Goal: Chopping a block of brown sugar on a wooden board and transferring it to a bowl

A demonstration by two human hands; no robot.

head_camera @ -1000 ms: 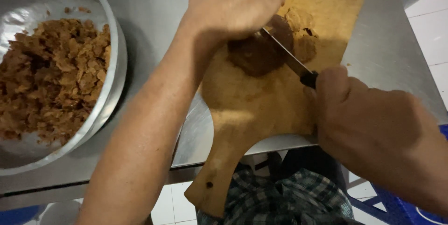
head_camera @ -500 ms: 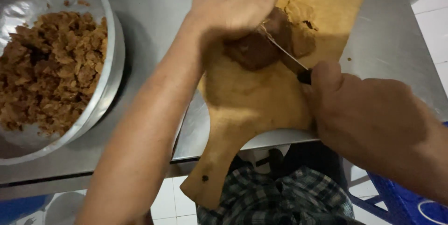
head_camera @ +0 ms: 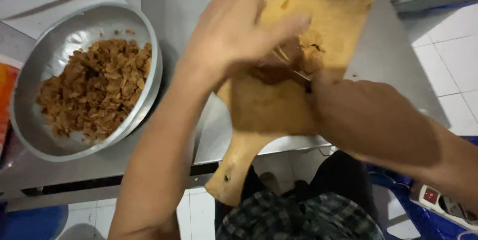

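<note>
Here, the scene line by line:

Left hand: the left hand (head_camera: 239, 31) lies spread, palm down, on the brown lump of food (head_camera: 271, 73). Its fingers are extended and blurred, pressing rather than clenched, apparently to keep the lump from sliding under the blade.

Right hand: the right hand (head_camera: 363, 115) is closed in a fist around the dark handle of a knife (head_camera: 296, 73). Only a short stretch of blade shows between the two hands, so the grip sits close to the food, which seems meant for control.

Food being cut: the lump sits on the upper middle of the board, mostly hidden beneath the left palm. A paler, crumbly piece (head_camera: 312, 53) lies just beside it, to the right.

Cutting board: the wooden cutting board (head_camera: 269, 115) lies aslant on the steel table (head_camera: 378, 65). Its handle end hangs over the near edge toward the person's body, which brings the working area within easy reach.

Bowl: a metal bowl (head_camera: 30, 75) stands on the table to the left, near the board but apart from it. It holds a heap of chopped brown pieces (head_camera: 94, 90), and its place by the left arm keeps it handy.

Below the table: checked cloth (head_camera: 298, 220) on the person's lap, white floor tiles, and something blue at the lower right.
</note>
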